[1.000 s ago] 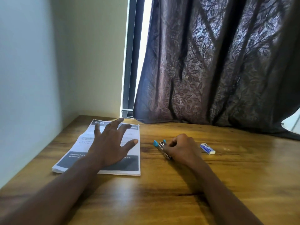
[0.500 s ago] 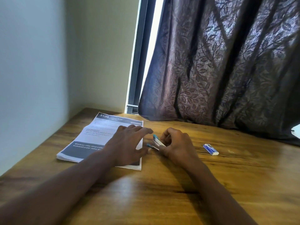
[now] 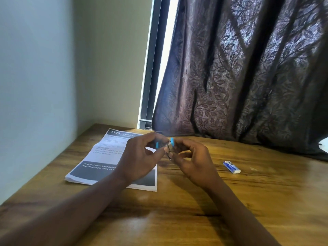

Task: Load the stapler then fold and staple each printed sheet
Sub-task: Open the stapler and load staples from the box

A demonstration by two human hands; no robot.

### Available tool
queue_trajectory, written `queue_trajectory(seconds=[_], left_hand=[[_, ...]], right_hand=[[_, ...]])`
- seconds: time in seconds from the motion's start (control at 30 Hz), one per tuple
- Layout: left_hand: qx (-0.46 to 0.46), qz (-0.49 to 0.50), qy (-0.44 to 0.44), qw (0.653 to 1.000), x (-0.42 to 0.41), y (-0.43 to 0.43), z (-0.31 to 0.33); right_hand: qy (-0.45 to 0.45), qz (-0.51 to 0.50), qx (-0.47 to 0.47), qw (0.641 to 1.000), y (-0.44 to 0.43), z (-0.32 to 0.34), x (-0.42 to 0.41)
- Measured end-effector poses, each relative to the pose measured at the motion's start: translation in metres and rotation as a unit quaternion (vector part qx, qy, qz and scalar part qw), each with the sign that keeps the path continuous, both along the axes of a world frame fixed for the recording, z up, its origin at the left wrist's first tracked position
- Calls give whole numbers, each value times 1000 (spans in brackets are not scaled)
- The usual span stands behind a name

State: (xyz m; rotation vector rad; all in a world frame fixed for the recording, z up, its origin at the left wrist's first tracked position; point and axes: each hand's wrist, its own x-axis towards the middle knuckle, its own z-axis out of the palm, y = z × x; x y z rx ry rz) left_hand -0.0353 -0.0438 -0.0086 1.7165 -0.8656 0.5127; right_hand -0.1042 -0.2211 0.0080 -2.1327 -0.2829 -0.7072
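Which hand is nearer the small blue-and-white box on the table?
Right. The right hand is just left of the box, apart from it; the left hand is farther left, over the sheets. Both hold the stapler.

blue-tipped stapler (image 3: 166, 145), leaf-patterned purple curtain (image 3: 248, 77)

wooden table (image 3: 266, 201), stacked printed sheets (image 3: 99, 167), staple box (image 3: 231, 167)

Two bare forearms, no sleeves, left hand (image 3: 140, 160), right hand (image 3: 193, 162)
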Motion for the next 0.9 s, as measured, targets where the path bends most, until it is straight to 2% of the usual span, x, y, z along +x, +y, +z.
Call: queue_trajectory(seconds=[0.1,0.3,0.43,0.5,0.57,0.67,0.8,0.9], left_hand=[[-26,-2,16,1000,-4,0,4],[-78,2,64,995,-8,-4,10],[-95,-21,89,991,-7,-7,11],[-131,-42,107,985,-8,-4,11],[-204,-60,160,964,-5,2,15],[-250,-82,222,939,-3,9,23],[-324,-144,291,889,-3,16,29],[-391,-170,336,840,3,23,34]], right_hand=[[15,26,33,999,4,0,0],[-13,45,3,999,9,-2,1],[-44,48,-3,998,15,-5,2],[-49,37,10,998,18,-5,3],[-41,28,100,994,18,-2,4],[-5,74,270,960,21,8,-2],[38,114,459,880,20,16,-7],[80,141,520,838,14,21,-10]])
